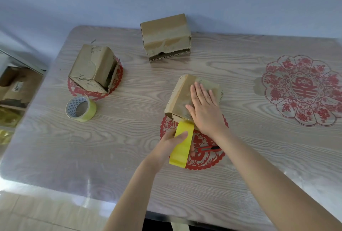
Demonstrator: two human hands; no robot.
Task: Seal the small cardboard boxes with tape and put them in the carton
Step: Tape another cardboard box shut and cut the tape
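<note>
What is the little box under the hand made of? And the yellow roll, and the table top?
The box looks like brown corrugated cardboard, shiny where clear tape covers it; its edges show wavy ridges. The yellow roll seems glossy plastic tape. The table looks wood-grained, maybe printed, under a shiny clear sheet.

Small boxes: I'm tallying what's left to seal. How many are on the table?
3: near box under the right hand; left box behind the loose tape roll; far box at the table's back edge. No others show.
</note>
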